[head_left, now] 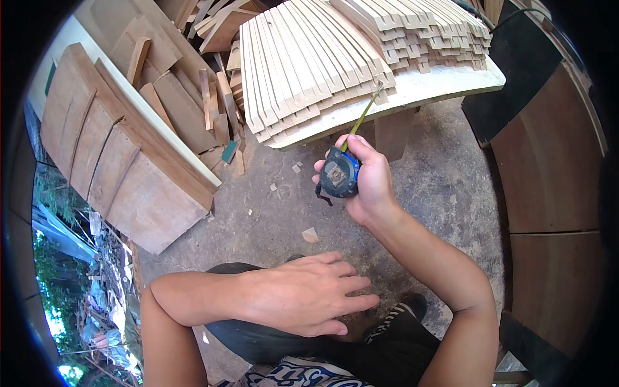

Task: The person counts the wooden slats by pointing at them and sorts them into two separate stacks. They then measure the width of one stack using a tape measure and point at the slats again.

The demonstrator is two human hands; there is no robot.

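Note:
My right hand (pixel 373 175) is wrapped round a black and blue tape measure (pixel 338 174), with its dark wrist cord hanging below. A short length of yellow blade (pixel 362 115) runs out of the case up to the near ends of the stacked wooden slats (pixel 303 61). These pale slats have notched ends and lie side by side in layers. Over my lap, my left hand (pixel 309 293) hangs palm down with its fingers spread and nothing in them.
The slats rest on a white-topped table (pixel 445 84). Wood offcuts (pixel 209 100) pile up behind on the left, beside leaning wooden panels (pixel 122 161). Brown panels (pixel 548 174) stand along the right. Small wood scraps (pixel 310 235) lie on the concrete floor (pixel 258 219).

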